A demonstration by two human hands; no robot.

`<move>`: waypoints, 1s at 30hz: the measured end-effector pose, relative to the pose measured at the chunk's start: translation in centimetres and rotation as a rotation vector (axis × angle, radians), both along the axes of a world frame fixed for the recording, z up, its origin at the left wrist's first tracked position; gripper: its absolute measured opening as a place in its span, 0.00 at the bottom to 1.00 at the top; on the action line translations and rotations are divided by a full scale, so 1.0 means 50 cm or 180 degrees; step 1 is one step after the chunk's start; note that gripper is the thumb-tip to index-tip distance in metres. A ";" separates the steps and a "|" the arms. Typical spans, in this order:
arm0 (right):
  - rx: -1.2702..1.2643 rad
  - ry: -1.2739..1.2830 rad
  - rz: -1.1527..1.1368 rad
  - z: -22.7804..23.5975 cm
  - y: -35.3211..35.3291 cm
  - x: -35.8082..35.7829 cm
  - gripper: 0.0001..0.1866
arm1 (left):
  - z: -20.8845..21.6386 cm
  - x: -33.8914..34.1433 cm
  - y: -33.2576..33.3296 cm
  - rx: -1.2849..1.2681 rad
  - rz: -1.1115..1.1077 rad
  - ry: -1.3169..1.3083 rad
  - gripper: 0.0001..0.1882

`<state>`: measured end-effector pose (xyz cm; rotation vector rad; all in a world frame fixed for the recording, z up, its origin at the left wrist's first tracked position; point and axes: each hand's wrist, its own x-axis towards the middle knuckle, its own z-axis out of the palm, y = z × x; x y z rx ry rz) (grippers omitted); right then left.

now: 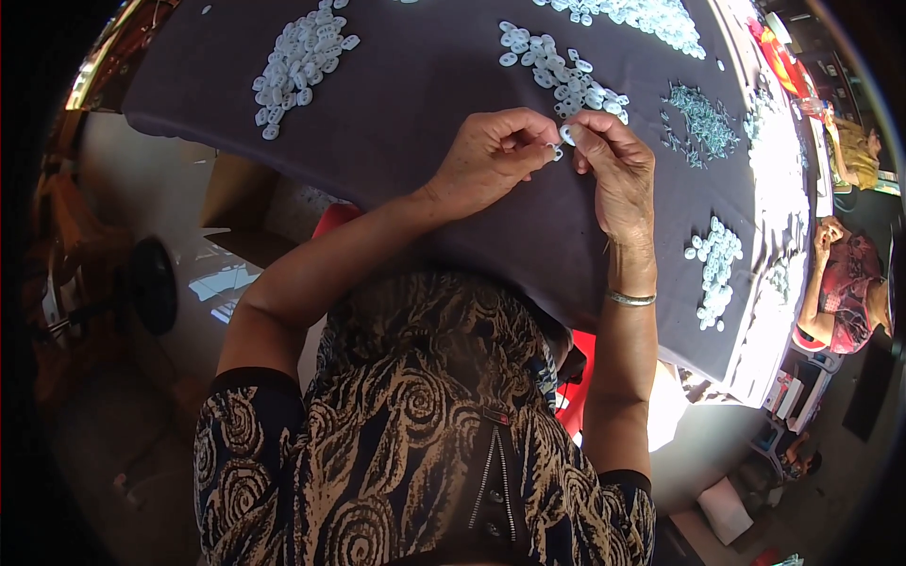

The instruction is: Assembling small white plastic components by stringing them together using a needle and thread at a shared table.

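My left hand [495, 160] and my right hand [613, 165] meet above the dark tablecloth, fingertips almost touching. Between my right thumb and fingers is a small white oval plastic piece [567, 135]. A tiny white ring-like piece [557, 153] shows at my left fingertips, pinched there; its exact shape is too small to make out. Just beyond my hands lies a loose pile of white oval pieces [557, 71]. To the right of them is a heap of small thin metallic parts [700, 125]. Nearer me on the right sits a pile of small white pieces [717, 269].
Another pile of white ovals [302, 66] lies at the left, and a bigger one [651, 19] at the far right. The dark tablecloth [406, 104] ends near my body. An open cardboard box [245, 203] stands below its left edge. Other people sit at the right.
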<state>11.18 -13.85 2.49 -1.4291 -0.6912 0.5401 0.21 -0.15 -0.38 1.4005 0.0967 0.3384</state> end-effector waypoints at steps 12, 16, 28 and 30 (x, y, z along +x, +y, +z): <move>-0.0059 -0.0148 -0.0040 -0.002 -0.001 0.000 0.05 | -0.002 0.000 -0.003 0.0012 0.0021 -0.0041 0.06; -0.0040 -0.0197 -0.0043 -0.002 0.001 0.000 0.05 | 0.000 -0.001 -0.003 0.0067 0.0039 0.0016 0.06; -0.0003 -0.0252 -0.0068 0.001 0.001 -0.003 0.05 | -0.002 -0.001 -0.001 0.0059 0.0005 -0.0024 0.07; 0.0022 -0.0308 -0.0054 0.000 0.002 -0.003 0.05 | -0.001 -0.001 -0.001 0.0068 -0.0001 -0.0019 0.07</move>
